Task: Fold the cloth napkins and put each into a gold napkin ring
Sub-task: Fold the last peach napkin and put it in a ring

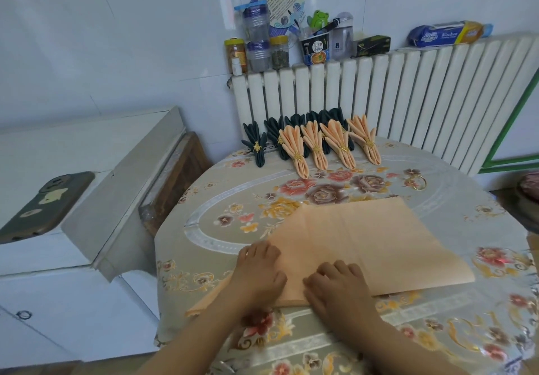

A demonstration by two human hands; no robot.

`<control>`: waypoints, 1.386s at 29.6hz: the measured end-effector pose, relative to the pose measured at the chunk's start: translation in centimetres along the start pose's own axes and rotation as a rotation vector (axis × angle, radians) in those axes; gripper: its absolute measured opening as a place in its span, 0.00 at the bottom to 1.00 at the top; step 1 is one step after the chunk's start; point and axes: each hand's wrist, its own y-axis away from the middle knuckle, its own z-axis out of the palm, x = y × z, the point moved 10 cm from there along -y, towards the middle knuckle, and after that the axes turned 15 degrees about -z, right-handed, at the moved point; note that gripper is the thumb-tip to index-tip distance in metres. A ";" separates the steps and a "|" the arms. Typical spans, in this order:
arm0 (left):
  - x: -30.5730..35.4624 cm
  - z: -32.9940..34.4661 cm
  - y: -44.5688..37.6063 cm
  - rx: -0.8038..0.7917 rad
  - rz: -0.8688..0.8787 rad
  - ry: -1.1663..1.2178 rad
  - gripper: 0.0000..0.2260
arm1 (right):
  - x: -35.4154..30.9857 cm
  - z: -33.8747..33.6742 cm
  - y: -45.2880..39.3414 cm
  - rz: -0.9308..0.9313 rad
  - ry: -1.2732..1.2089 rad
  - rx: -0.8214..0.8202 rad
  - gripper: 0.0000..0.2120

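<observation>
Napkins: four peach ringed [326,145], about five dark ringed [257,145], one peach flat [379,243]. One loose gold ring [417,182]. Left hand [258,272], right hand [335,287] both pinching flat napkin's near fold, fingers curled.

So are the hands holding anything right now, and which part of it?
Both hands, left and right, are on the near left corner of the peach napkin; whether they grip or just press cannot be told.
</observation>
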 end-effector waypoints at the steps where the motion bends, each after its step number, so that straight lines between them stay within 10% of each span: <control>1: 1.1 -0.2 -0.9 -0.009 0.017 0.019 0.23 | 0.1 0.3 0.3 0.009 -0.026 -0.015 0.12; 13: 5.5 0.6 -7.9 -0.004 -0.018 0.064 0.24 | 3.3 1.8 -2.1 0.026 -0.370 -0.298 0.16; 21: 5.5 1.1 -8.4 0.051 -0.008 0.068 0.24 | 22.6 3.8 -5.2 0.426 0.059 -0.519 0.26; 27: 5.4 1.1 -8.7 0.061 -0.016 0.059 0.24 | 25.2 2.9 -5.7 0.368 0.176 -0.795 0.25; 34: 5.7 0.3 -8.4 0.098 -0.019 0.088 0.23 | 20.8 -3.0 -5.6 0.341 0.089 -0.474 0.15; 41: 5.5 -1.8 -7.4 0.262 0.026 0.346 0.22 | 10.0 -4.1 -2.5 0.200 -0.022 -0.189 0.28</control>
